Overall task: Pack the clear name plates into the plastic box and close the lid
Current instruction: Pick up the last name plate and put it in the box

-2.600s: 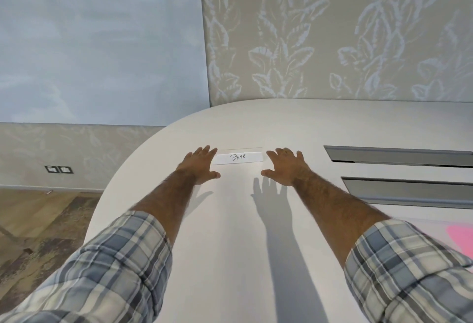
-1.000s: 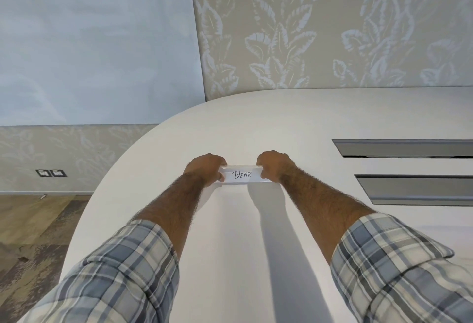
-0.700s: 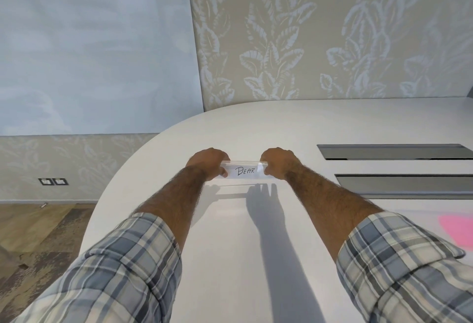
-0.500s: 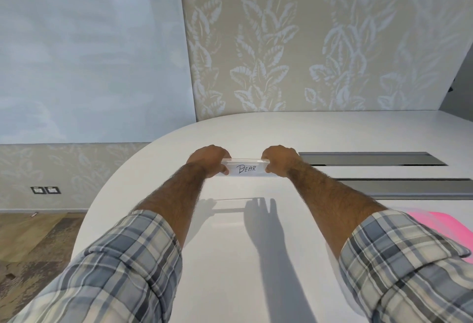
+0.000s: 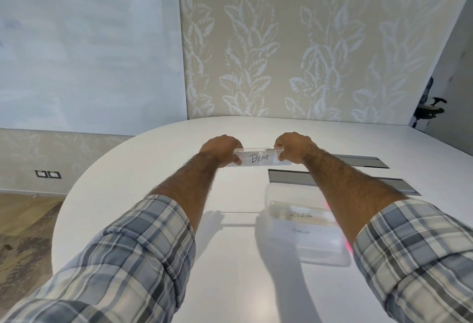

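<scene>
Holding a clear name plate (image 5: 259, 158) lettered "BEAR" by its two short ends, both hands are raised above the white table (image 5: 153, 159). Head view: left hand (image 5: 222, 149) has its fingers curled closed around the plate's left end; right hand (image 5: 293, 146) has its fingers pinched closed on the right end. Plate is level, clear of the tabletop, its shadow thrown on the surface nearer the person. Plastic box (image 5: 302, 223) sits open on the table under the right forearm, another name plate (image 5: 299, 214) inside it. Something pink shows at the box's right edge; cannot tell what.
</scene>
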Demonstrator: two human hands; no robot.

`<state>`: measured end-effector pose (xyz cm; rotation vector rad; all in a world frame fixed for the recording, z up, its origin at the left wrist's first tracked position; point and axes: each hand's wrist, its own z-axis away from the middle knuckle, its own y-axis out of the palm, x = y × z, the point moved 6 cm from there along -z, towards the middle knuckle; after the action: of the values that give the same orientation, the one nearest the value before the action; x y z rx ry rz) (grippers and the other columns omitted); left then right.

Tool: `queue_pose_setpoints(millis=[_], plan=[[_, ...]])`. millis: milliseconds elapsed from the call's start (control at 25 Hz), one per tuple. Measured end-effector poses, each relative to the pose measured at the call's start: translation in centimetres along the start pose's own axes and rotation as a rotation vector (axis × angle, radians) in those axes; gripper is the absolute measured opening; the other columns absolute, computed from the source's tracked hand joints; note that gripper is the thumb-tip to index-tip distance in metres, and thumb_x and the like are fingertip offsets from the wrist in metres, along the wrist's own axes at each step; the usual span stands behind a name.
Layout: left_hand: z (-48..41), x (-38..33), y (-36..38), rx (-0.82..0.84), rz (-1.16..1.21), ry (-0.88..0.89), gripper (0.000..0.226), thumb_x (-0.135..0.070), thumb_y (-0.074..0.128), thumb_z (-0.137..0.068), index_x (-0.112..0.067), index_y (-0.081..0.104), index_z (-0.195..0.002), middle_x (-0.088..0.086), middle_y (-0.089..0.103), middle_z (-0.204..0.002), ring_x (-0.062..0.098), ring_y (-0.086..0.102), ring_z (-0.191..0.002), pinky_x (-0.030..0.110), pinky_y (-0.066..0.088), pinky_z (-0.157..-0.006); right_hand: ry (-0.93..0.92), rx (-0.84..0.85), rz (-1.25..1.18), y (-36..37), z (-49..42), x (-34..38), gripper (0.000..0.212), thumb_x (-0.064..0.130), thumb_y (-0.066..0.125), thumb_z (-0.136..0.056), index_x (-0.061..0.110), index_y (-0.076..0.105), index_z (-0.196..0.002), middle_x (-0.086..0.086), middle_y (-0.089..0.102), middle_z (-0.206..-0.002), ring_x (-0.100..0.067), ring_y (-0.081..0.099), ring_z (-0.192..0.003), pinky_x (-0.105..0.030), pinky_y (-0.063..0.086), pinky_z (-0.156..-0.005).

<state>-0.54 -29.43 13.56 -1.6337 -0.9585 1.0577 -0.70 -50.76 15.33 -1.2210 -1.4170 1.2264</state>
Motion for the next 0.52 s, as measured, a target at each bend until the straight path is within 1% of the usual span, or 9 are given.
queue_pose_setpoints(millis=[160,280,400,520], plan=[[1.0,-5.2,0.7,0.012,0.009,0.017,0.043,-0.036,0.078,-0.076,-0.036,0.068,-0.117,-0.005,0.068,-0.11,0.017,0.056,-0.089,0.029,0.039,-0.071,0.027,0.015,0.013,-1.0,3.4,-4.0,0.032,0.02,0.073,-0.075,0.025,0.068,-0.106,0.004,0.066,-0.11,-0.021,0.058,-0.102,-0.039,0.043,-0.089],[0.8,-8.3,1.4,0.03,0.011,0.047,0.044,-0.036,0.078,-0.077,-0.036,0.067,-0.119,-0.004,0.067,-0.112,0.019,0.059,-0.095,0.029,0.04,-0.073,0.063,0.019,0.011,-0.9,5.2,-7.0,0.035,0.022,0.076,-0.076,0.024,0.066,-0.109,0.004,0.063,-0.115,-0.023,0.058,-0.107,-0.039,0.042,-0.091],[0.4,-10.5,2.7,0.041,0.01,0.077,0.044,-0.036,0.079,-0.076,-0.036,0.067,-0.119,-0.003,0.068,-0.114,0.021,0.061,-0.102,0.029,0.039,-0.074,0.103,0.02,-0.015,0.0,6.5,-9.4,0.036,0.022,0.078,-0.076,0.023,0.066,-0.109,0.003,0.064,-0.116,-0.023,0.059,-0.098,-0.038,0.043,-0.089],[0.1,-11.6,4.4,0.065,0.012,0.074,0.049,-0.037,0.079,-0.077,-0.036,0.065,-0.124,-0.002,0.065,-0.121,0.023,0.06,-0.11,0.029,0.04,-0.078,0.121,0.04,-0.016,1.2,7.2,-10.9,0.04,0.024,0.079,-0.075,0.025,0.066,-0.113,0.003,0.064,-0.118,-0.022,0.059,-0.109,-0.037,0.043,-0.089]])
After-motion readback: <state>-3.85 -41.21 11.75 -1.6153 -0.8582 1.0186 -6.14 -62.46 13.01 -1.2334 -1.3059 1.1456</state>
